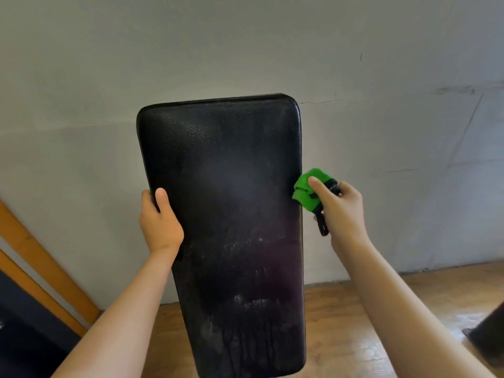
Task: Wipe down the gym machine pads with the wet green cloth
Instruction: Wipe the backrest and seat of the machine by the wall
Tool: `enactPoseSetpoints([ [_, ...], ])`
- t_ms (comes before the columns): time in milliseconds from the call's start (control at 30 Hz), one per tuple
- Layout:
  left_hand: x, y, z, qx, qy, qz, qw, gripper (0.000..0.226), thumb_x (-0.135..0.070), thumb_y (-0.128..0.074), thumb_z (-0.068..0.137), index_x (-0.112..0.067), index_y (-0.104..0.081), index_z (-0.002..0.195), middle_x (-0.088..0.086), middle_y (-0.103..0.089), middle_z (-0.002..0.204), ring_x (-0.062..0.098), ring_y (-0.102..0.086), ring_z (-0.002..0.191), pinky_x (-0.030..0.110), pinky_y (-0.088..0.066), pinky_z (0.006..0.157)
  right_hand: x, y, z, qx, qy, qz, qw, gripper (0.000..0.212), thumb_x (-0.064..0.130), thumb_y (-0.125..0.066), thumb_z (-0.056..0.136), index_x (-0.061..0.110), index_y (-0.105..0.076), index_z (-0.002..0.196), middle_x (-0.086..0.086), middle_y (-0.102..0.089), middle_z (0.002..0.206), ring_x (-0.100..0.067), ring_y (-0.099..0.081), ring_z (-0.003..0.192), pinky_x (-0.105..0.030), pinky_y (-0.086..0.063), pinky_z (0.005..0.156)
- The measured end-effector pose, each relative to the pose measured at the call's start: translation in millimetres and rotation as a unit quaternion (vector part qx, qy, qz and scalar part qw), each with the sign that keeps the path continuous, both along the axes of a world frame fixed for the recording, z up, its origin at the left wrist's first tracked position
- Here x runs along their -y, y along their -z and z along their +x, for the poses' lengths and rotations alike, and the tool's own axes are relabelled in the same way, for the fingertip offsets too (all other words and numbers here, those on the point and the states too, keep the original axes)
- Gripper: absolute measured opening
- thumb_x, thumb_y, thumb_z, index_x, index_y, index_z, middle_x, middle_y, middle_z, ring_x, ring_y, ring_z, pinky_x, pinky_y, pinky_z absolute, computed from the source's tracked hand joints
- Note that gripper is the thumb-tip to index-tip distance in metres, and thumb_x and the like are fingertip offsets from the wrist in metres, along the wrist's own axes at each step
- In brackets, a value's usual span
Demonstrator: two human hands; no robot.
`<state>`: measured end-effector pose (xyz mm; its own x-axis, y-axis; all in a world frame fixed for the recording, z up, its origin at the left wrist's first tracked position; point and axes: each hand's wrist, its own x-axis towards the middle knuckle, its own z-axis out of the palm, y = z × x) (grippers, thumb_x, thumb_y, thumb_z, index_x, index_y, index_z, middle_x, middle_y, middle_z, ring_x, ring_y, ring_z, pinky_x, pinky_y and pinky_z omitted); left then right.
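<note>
- Two bare forearms reach up from the bottom corners, one on each side of the black pad [226, 200], which stands upright and fills the middle of the view.
- Pale streaks and drip marks mark the pad's lower half.
- Left hand [161, 222] grips the pad's left edge, thumb on the front face, the other fingers hidden behind it.
- Right hand [343, 211] is curled round the bunched green cloth [305, 192], thumb on top. The cloth touches the pad's right edge about halfway up.
- A black strap loop [323, 227] hangs from the same hand, below the cloth.
- Wooden floor [341, 323] runs behind the pad.
- A dark object [488, 336] is cut off at the right edge.
- Orange slanted bars [41, 263] lean at the left.
- Grey wall [245, 45] with thin cracks closes the back.
</note>
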<state>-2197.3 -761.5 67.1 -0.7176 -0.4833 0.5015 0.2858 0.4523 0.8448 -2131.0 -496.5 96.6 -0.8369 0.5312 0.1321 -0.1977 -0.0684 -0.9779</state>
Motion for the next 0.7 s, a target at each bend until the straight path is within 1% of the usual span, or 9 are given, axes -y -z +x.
enactPoseSetpoints([
  [67,0.2,-0.2,-0.4,0.005,0.000,0.005,1.000,0.030,-0.029,-0.030,0.105,-0.008,-0.044,0.089,-0.006,-0.041,0.072,0.008,-0.040,0.062,0.009,-0.032,0.054,-1.6,-17.2,-12.4,-0.028,0.005,0.013,1.000,0.057,0.043,-0.079,0.068,-0.004,-0.060,0.093,-0.022,-0.070,0.097,-0.035,-0.071,0.087,-0.050,-0.059,0.079],
  [100,0.2,-0.2,-0.6,0.005,0.001,0.008,1.000,0.030,-0.030,-0.030,0.105,-0.008,-0.045,0.090,-0.005,-0.042,0.073,0.008,-0.039,0.062,0.012,-0.031,0.056,-1.3,-22.0,-17.2,-0.033,0.009,0.033,0.999,0.059,0.046,-0.078,0.065,-0.004,-0.059,0.092,-0.020,-0.070,0.094,-0.035,-0.070,0.087,-0.050,-0.058,0.080],
  [167,0.5,0.7,-1.4,0.001,0.000,0.011,1.000,0.030,-0.030,-0.030,0.105,-0.007,-0.045,0.090,-0.005,-0.042,0.073,0.008,-0.038,0.063,0.018,-0.029,0.057,1.7,-21.2,-20.5,-0.031,0.014,0.076,0.997,0.058,0.045,-0.076,0.070,-0.005,-0.056,0.090,-0.011,-0.065,0.079,-0.023,-0.064,0.074,-0.039,-0.054,0.071],
  [233,0.5,1.8,-2.0,-0.002,0.000,0.011,1.000,0.030,-0.029,-0.031,0.105,-0.007,-0.045,0.089,-0.007,-0.042,0.072,0.005,-0.039,0.062,0.017,-0.030,0.054,4.3,-5.0,-16.8,-0.023,0.011,0.077,0.997,0.051,0.039,-0.075,0.079,-0.007,-0.056,0.091,-0.007,-0.057,0.075,-0.019,-0.055,0.068,-0.037,-0.046,0.063],
  [300,0.2,2.4,-2.1,-0.013,-0.003,0.006,1.000,0.031,-0.030,-0.030,0.105,-0.007,-0.044,0.088,-0.007,-0.042,0.071,0.005,-0.040,0.062,0.017,-0.030,0.054,6.1,18.7,-9.1,-0.011,0.007,0.065,0.998,0.046,0.035,-0.074,0.082,-0.007,-0.056,0.089,-0.007,-0.056,0.072,-0.020,-0.054,0.067,-0.039,-0.045,0.061],
  [433,1.3,4.4,-2.6,-0.021,-0.004,-0.002,1.000,0.031,-0.030,-0.030,0.105,-0.008,-0.043,0.088,-0.001,-0.043,0.075,0.013,-0.036,0.064,0.021,-0.026,0.059,5.5,66.9,5.9,0.037,0.001,0.027,0.999,0.041,0.030,-0.074,0.084,-0.007,-0.058,0.087,-0.008,-0.058,0.070,-0.021,-0.056,0.067,-0.041,-0.047,0.063],
  [533,0.6,3.8,-1.5,-0.024,-0.002,-0.005,1.000,0.032,-0.031,-0.032,0.104,-0.006,-0.046,0.090,0.000,-0.044,0.077,0.017,-0.039,0.070,0.022,-0.026,0.062,6.7,99.0,21.0,0.090,-0.004,0.028,0.996,0.039,0.032,-0.075,0.083,-0.004,-0.060,0.086,-0.017,-0.064,0.075,-0.026,-0.061,0.068,-0.045,-0.051,0.066],
  [600,0.4,2.6,0.0,-0.020,0.010,0.001,1.000,0.033,-0.031,-0.036,0.103,-0.002,-0.050,0.099,0.003,-0.051,0.086,0.017,-0.045,0.077,0.019,-0.030,0.065,7.9,115.1,29.9,0.123,-0.004,0.029,0.992,0.039,0.035,-0.075,0.081,-0.001,-0.062,0.087,-0.019,-0.067,0.079,-0.026,-0.063,0.070,-0.049,-0.052,0.067],
  [700,1.0,1.7,1.3,-0.019,0.027,0.003,0.999,0.037,-0.035,-0.041,0.101,-0.001,-0.052,0.111,0.003,-0.054,0.099,0.014,-0.049,0.089,0.015,-0.034,0.071,9.3,112.3,33.2,0.109,0.004,0.005,0.994,0.036,0.035,-0.075,0.081,0.001,-0.064,0.086,-0.016,-0.070,0.082,-0.035,-0.069,0.083,-0.057,-0.056,0.078],
])
